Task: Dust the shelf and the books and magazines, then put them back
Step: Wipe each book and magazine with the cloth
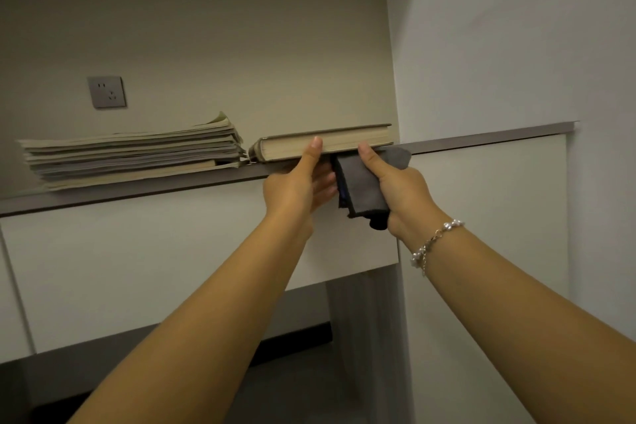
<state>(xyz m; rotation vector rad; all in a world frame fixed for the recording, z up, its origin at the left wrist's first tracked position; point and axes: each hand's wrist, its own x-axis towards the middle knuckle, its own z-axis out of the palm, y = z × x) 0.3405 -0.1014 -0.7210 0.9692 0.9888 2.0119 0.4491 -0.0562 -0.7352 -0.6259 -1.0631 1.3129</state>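
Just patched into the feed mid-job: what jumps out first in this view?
Two bare arms reach up to a high shelf, where the left hand grips a thick book lying flat at the shelf's right end, thumb on its page edge. The right hand holds a folded grey cloth just below the book, thumb touching the book's lower edge. Left of the book lies a stack of magazines, under a wall socket.

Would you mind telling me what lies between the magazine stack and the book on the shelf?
Nothing: in the head view only a narrow bare strip of shelf separates the magazine stack from the book.
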